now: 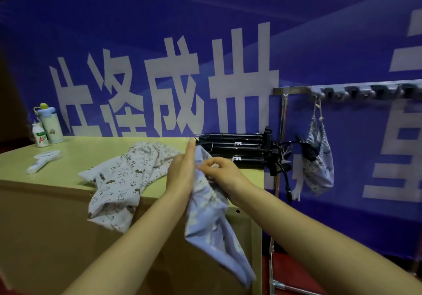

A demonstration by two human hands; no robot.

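Currently both hands are up at the near edge of the surface (75, 145), working a blue printed cloth (205, 226). It hangs free between them, lower end draped in front of the surface's side panel. Right hand (225, 171): grip clamped, fingertips pinching a bunched fold near the cloth's top. Left hand (182, 173): fingers straight and together, flat against the cloth's left side, nothing curled round it.

Handling, my read: thin, light, fully limp, no stiffness. It'll collapse wherever it isn't held. Not fragile and not slippery, but it bunches. Best hold is a pinch on the top hem or a corner, one per hand, so it hangs flat. Could be a drawstring pouch rather than a garment; too blurred to tell.

Further back on the surface:
- white animal-print garment (118, 180), crumpled, one end spilling over the front edge
- white brush (43, 162) at left
- folded black tripod (237, 148) at the right end
- two bottles (49, 125) in the far left corner

Beyond: metal hook rack (342, 89) with a blue drawstring bag (319, 157) hanging from it, and a blue banner (228, 32) behind everything.
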